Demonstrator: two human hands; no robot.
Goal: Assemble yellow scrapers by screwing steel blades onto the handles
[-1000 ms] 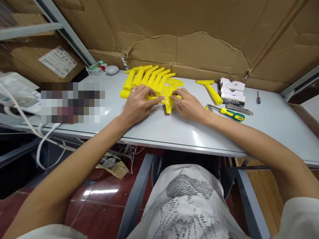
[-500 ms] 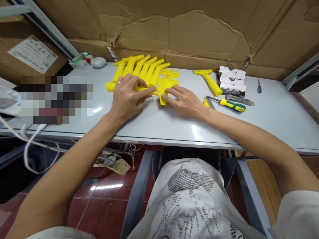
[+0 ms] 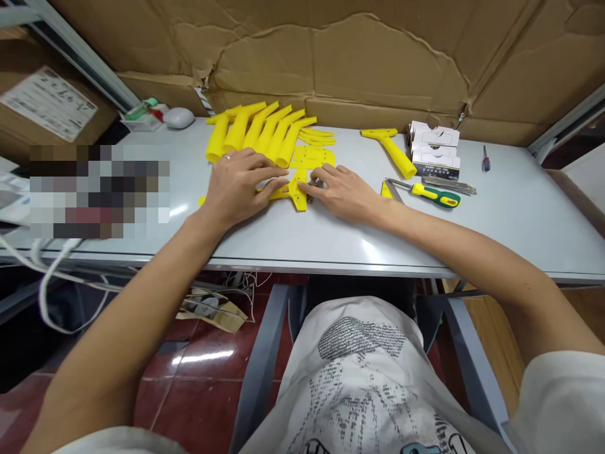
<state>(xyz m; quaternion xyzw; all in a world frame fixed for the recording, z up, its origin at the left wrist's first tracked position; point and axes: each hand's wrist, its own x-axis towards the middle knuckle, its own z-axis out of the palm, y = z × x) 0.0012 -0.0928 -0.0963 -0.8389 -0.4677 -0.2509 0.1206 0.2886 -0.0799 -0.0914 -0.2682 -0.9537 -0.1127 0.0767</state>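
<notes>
My left hand is closed around the handle of a yellow plastic scraper, low over the table, and covers most of it. The scraper's flat head points right, toward my other hand. At that head's right edge, my right hand has thumb and fingers drawn together among small metal pieces, too small to name. What the fingertips pinch is hidden. Just beyond lie flat yellow plates with holes and several thin yellow strips. A row of yellow scraper handles lies behind my left hand.
Right of my hands lie another yellow scraper, a green-and-yellow screwdriver, a yellow-and-metal piece, white boxes, long metal strips and a small screwdriver. A white mouse sits back left. Cardboard walls the back.
The scraper's head has turned and come nearer the table's front edge. My right fingers have shifted from over the head to its right edge. My left hand keeps hold of the handle.
</notes>
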